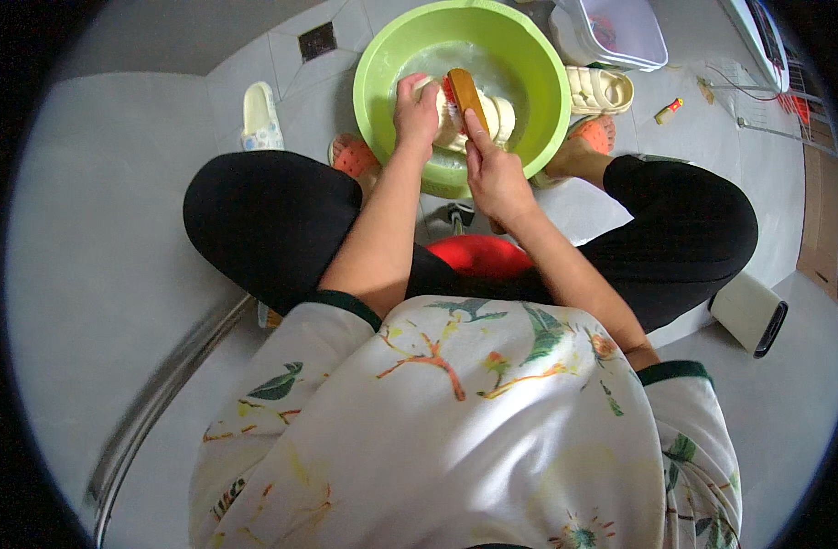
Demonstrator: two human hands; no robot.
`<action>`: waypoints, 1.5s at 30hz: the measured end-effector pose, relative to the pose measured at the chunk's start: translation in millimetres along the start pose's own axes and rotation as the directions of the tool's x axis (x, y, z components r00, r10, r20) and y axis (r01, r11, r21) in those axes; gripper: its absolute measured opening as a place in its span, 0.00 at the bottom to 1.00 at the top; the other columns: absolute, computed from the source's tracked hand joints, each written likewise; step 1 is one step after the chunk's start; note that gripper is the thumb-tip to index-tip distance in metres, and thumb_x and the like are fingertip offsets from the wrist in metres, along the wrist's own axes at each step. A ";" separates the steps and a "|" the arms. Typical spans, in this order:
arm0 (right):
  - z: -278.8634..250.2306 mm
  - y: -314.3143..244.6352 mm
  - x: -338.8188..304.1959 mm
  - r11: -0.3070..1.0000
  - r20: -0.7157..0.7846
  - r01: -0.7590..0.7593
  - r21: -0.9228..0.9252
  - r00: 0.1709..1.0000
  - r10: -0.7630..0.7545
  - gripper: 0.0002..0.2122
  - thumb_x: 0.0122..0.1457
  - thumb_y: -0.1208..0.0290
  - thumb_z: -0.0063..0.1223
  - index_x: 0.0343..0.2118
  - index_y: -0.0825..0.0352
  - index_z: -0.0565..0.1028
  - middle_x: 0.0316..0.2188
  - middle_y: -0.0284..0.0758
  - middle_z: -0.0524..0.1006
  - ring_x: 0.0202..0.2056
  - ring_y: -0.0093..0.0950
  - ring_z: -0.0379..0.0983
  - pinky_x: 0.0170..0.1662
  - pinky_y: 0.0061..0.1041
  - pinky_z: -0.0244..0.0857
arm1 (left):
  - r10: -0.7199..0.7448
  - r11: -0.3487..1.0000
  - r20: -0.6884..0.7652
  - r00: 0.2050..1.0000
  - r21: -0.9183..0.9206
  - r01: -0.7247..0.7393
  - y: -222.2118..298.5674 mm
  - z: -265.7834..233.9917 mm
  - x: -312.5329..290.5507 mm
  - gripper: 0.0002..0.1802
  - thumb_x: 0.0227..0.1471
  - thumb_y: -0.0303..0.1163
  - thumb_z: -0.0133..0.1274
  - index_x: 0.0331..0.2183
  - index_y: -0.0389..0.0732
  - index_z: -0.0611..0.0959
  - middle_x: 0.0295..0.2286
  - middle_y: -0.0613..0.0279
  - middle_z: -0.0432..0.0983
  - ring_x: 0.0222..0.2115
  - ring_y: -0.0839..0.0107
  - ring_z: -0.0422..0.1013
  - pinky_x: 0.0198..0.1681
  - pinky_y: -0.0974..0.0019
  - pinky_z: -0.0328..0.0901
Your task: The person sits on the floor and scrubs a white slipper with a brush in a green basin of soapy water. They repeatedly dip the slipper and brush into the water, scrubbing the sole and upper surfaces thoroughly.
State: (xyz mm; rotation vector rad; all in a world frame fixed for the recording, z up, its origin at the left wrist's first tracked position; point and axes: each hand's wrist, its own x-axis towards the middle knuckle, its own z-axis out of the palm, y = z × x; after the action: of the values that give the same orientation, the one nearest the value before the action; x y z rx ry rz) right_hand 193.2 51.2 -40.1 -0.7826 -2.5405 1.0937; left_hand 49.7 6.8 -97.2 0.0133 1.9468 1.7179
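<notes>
A large green basin (370, 101) with water in it stands on the floor between my feet. Inside it is a cream slipper (501, 119), which my left hand (416, 112) grips at its left end, fingers closed. My right hand (499, 178) is wrapped round a scrub brush (466, 99) with a brown wooden back. The brush's reddish bristles press against the slipper, and my right thumb lies along the handle. Part of the slipper is hidden under the brush and my hands.
Beside the basin lies a similar cream slipper (602, 91), with a clear plastic tub (625, 37) behind it. A pale slipper (260, 114) stands at left near a floor drain (317, 41). A small red-and-yellow bottle (669, 112) and a white bin (746, 311) are at right.
</notes>
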 end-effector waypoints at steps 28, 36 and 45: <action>15.8 -12.0 28.1 0.988 0.145 -0.115 0.103 0.984 0.099 0.21 0.64 0.62 0.37 0.59 0.57 0.63 0.29 0.54 0.77 0.32 0.46 0.77 0.40 0.36 0.69 | 0.149 0.970 -0.256 0.955 0.227 -0.090 -1.7 -29.9 40.7 0.16 0.52 0.34 0.50 0.44 0.40 0.76 0.42 0.45 0.72 0.43 0.52 0.69 0.48 0.58 0.62; -6.2 -0.4 59.3 0.944 0.219 -0.330 0.003 0.921 0.322 0.20 0.63 0.63 0.41 0.59 0.52 0.64 0.28 0.56 0.76 0.34 0.45 0.77 0.38 0.36 0.69 | 0.195 0.939 -0.205 0.959 0.321 -0.122 4.5 -23.0 28.3 0.16 0.51 0.34 0.52 0.43 0.42 0.77 0.41 0.45 0.72 0.43 0.51 0.69 0.48 0.56 0.63; -7.8 -0.1 44.4 0.943 0.212 -0.324 0.082 0.930 0.301 0.22 0.62 0.68 0.43 0.60 0.54 0.62 0.32 0.55 0.75 0.36 0.48 0.75 0.41 0.39 0.68 | 0.257 0.914 -0.158 0.953 0.360 -0.187 0.6 -20.3 28.2 0.16 0.52 0.36 0.50 0.43 0.42 0.76 0.41 0.44 0.72 0.41 0.50 0.69 0.46 0.56 0.63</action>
State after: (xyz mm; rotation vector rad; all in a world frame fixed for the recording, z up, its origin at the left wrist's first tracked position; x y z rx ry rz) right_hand 160.2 81.2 -33.4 -1.1286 -2.5370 1.4706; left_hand 17.4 -1.8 -106.5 0.2023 2.4614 1.5417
